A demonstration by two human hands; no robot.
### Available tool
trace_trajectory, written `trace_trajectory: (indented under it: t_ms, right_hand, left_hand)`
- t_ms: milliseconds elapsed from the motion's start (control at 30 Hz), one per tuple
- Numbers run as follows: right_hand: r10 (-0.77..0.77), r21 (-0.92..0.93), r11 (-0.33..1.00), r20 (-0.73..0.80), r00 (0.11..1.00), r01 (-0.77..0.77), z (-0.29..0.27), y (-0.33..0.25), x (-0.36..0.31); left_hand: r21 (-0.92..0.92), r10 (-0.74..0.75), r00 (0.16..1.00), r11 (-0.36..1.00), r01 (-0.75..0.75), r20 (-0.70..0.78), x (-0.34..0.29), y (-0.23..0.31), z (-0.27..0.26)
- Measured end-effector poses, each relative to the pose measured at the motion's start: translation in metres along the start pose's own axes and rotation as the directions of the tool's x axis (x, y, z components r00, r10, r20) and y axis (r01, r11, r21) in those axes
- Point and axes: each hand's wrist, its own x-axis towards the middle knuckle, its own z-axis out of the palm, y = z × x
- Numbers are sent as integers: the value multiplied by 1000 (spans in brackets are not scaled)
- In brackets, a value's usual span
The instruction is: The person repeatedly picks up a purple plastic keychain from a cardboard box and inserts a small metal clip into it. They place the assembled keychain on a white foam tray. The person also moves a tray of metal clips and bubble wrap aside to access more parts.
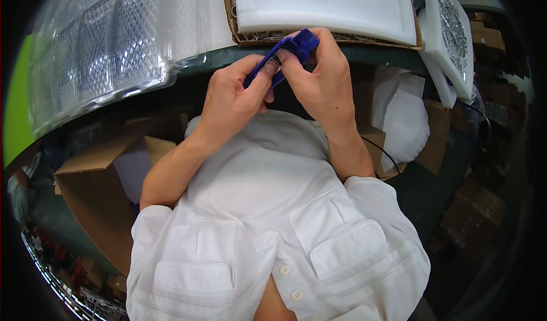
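Both hands hold a dark blue plastic piece [306, 41], long and narrow with a blocky end at the right, tilted up to the right just off the table edge. My left hand [235, 96] is closed around its lower left end, thumb on top. The other end sits in my right hand [322, 78], whose fingers curl behind it while the thumb presses into its middle. Between the thumbs shows a small shiny metal part [277, 62], lying against the blue piece. Its exact shape is mostly covered by the thumbs.
Clear plastic blister trays [108, 47] lie stacked at the upper left. Ahead, a white foam sheet [325, 7] covers thin metal parts in a shallow cardboard box [229, 13]. Small metal pieces [453, 30] sit on white foam at right. Cardboard boxes [88, 164] stand below table level.
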Motion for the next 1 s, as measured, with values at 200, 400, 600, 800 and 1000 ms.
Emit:
trace_trajectory:
  t_ms: [200,400,600,800,1000]
  right_hand:
    - [196,357,911,61,979,-204,-15,2,5]
    - [102,458,872,177,979,-173,-46,-14,-5]
    - [-82,744,662,196,977,-94,-60,-14,-12]
    - [-82,771,623,229,970,-130,-60,-11,-12]
    - [-61,770,619,241,969,-153,-56,-8,-9]
  left_hand:
    - [-57,44,966,998,-30,255,-6,21,-17]
    - [-214,-25,947,972,98,321,-20,36,-27]
    - [421,640,757,655,-627,132,-31,46,-16]
    - [407,702,707,622,-670,91,-34,43,-14]
    - [420,730,672,574,-703,126,-35,36,-16]
